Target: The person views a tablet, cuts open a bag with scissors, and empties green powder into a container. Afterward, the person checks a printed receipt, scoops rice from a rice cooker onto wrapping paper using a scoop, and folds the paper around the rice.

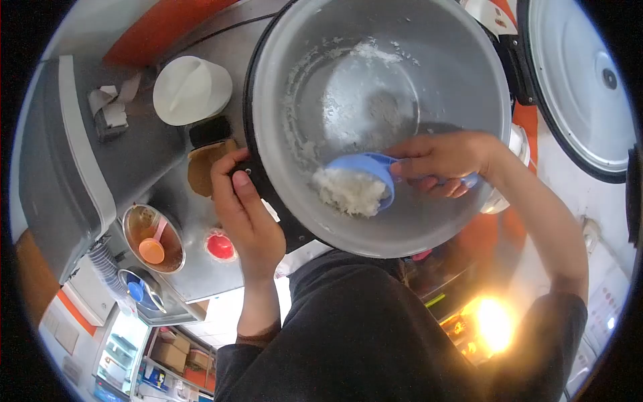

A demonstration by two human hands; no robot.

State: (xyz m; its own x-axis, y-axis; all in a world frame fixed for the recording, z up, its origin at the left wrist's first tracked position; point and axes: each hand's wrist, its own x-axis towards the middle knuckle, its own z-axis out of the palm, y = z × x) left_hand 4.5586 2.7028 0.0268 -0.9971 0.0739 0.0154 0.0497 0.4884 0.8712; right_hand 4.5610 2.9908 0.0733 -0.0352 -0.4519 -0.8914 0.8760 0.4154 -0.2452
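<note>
A large round metal pot (462,80) holds a little white rice stuck to its bottom and wall. Inside it, my right hand (445,161) is closed round the handle of a blue scoop (365,165). A heap of white rice (351,191) fills the scoop, near the pot's lower left wall. My left hand (246,211) rests at the pot's black outer rim on the left, its thumb and fingers bent against the edge; part of its grip is hidden.
An open lid (579,60) stands at the right. On the left metal counter are a white container (191,90), a bowl of brown sauce with a ladle (171,251), a small red item (220,246) and torn paper (110,107). A bright light glows below right.
</note>
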